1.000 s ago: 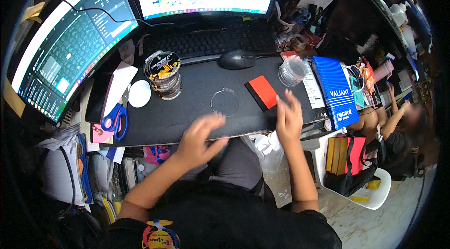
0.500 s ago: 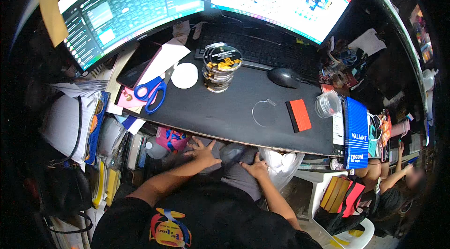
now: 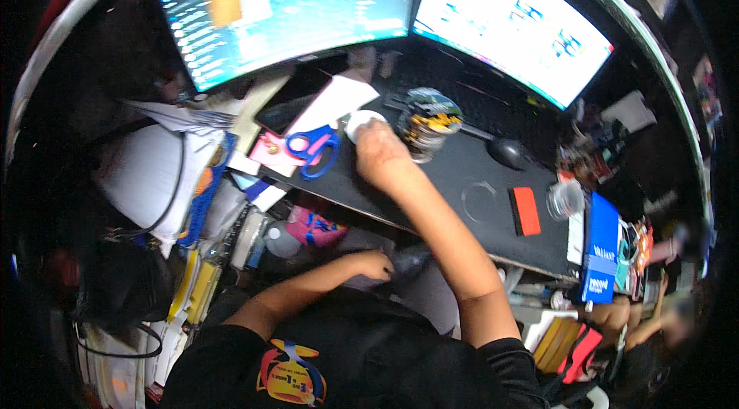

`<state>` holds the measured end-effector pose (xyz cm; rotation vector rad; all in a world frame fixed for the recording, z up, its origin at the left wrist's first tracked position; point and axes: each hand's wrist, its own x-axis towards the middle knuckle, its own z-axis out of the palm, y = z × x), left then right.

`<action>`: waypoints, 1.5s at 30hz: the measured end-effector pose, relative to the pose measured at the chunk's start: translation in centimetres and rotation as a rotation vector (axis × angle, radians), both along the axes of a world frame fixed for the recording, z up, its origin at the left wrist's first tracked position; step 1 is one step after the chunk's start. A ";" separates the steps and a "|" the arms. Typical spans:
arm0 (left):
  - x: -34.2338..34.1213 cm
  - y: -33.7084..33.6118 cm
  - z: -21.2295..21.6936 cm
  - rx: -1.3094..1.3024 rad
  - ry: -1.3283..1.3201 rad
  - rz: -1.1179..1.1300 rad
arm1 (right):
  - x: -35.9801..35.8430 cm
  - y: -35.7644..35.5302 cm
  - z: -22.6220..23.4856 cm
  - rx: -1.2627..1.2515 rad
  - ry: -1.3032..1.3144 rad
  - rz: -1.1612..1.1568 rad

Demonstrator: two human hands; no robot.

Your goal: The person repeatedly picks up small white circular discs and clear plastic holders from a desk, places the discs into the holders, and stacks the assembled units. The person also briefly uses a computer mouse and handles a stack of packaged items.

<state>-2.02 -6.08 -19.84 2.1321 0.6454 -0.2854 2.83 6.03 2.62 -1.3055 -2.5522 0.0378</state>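
Note:
My right hand [image 3: 383, 153] reaches across the desk, its bunched fingertips on the near edge of a white round disc [image 3: 359, 121]. Just to the right of that hand is a tall stack of round discs [image 3: 433, 123], black and yellow on top and blurred. Blue-handled scissors [image 3: 314, 151] lie on a pink slip to the left of the disc. My left hand [image 3: 371, 263] rests low over my lap, below the desk edge, fingers curled in. Nothing shows in it.
Two lit monitors [image 3: 308, 9] stand at the back. On the desk are a mouse [image 3: 509, 153], a clear wire-like loop [image 3: 480, 202], a red-and-black block [image 3: 526, 211], a clear round container [image 3: 566, 200] and a blue record book [image 3: 603, 247]. Another person [image 3: 654, 332] sits at far right.
My right hand has risen from my lap to the white disc on the desk. My left hand's spread fingers have curled in. The view has swung, shifting the desk rightward in the picture.

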 end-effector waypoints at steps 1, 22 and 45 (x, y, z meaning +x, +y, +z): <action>-0.7 0.5 1.8 -0.114 -0.067 -0.011 | -0.8 2.2 -0.7 -0.083 -0.123 -0.022; -6.5 2.6 21.3 -1.339 -1.484 0.993 | 1.3 -13.6 0.6 0.237 0.568 0.196; 6.5 7.7 20.1 0.741 -0.624 0.805 | 20.7 -14.4 0.0 0.100 0.566 -0.625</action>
